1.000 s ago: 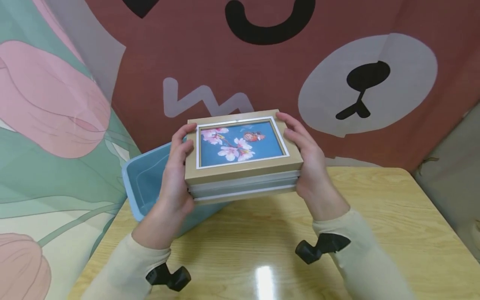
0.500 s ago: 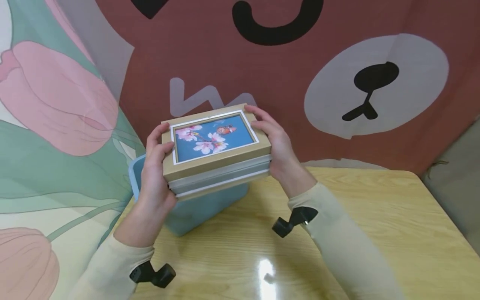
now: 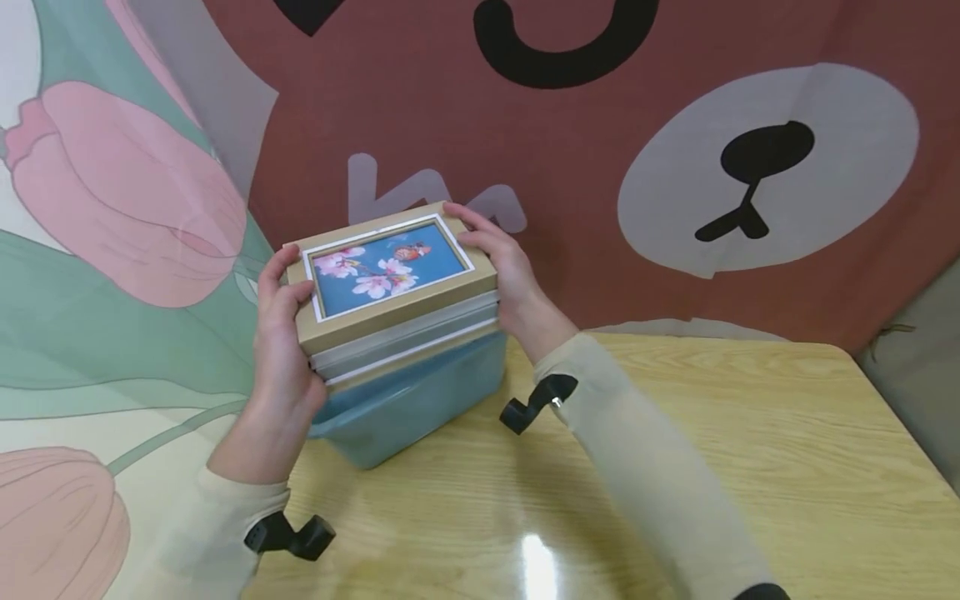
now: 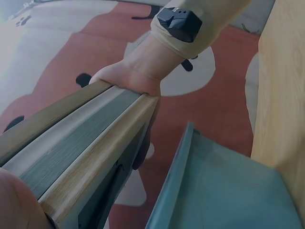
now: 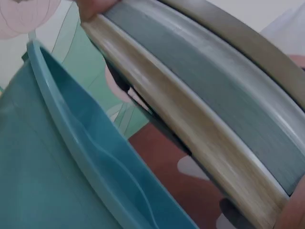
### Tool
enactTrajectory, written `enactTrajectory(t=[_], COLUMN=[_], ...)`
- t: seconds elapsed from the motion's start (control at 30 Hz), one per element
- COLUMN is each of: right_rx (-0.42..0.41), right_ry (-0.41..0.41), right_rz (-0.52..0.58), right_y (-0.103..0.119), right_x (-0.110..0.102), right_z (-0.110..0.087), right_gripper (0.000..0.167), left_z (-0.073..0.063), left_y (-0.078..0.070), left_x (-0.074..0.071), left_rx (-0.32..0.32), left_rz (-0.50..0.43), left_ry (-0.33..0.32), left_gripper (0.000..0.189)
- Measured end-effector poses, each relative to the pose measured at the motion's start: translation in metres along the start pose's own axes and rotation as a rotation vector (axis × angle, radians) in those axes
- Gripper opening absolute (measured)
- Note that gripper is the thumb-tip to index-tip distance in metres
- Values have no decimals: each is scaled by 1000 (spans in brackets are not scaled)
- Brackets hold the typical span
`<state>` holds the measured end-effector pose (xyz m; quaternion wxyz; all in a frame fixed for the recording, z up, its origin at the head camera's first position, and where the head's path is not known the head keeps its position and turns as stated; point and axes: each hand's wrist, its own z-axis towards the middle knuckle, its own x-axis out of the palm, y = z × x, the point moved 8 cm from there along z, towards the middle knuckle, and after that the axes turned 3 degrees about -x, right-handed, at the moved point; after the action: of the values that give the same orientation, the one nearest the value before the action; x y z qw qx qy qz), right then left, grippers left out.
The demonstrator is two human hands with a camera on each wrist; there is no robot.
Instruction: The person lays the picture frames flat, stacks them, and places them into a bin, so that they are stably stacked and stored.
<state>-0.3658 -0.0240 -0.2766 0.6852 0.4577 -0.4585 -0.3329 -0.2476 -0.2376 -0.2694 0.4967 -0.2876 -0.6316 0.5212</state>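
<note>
A stack of picture frames (image 3: 397, 333) is held level-ish, tilted slightly, between both hands. Its top frame has a gold border round a picture of pink blossoms and a butterfly on blue. Beneath it show white, grey-green and light wood edges (image 4: 105, 152). My left hand (image 3: 281, 358) grips the left end, fingertips over the top border. At the opposite end my right hand (image 3: 517, 279) grips the stack the same way. Below hangs no support; the stack is raised over a blue plastic bin (image 3: 420, 408), whose opening it mostly hides in the head view.
The bin stands at the back left of a light wood table (image 3: 712, 433). Behind the table hangs a red cloth (image 3: 570, 150) with a bear's face, and a green floral cloth (image 3: 150, 350) is at the left. In the right wrist view the bin's rim (image 5: 71, 129) runs beside the stack.
Both hands have carried the stack of picture frames leftward, and its right end has swung farther back. More of the bin's front wall now shows, while its opening is more covered.
</note>
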Motion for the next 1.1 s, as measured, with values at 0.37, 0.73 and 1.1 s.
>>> enactTrajectory(t=[0.37,0.73,1.1], right_rx=[23,53,68], right_ry=[51,52,57], right_rz=[-8,-45,-84], right_y=[-18,-27,-43], right_x=[13,15,9], right_z=[21,30,33], right_gripper=[50,49,49], left_z=[5,12,18], left_y=[2,9,24], left_x=[-16,-26,-32], left_rx=[11,-6,-25], left_rz=[49,72,117], left_ry=[-71,-117,-116], left_gripper=[43,45,49])
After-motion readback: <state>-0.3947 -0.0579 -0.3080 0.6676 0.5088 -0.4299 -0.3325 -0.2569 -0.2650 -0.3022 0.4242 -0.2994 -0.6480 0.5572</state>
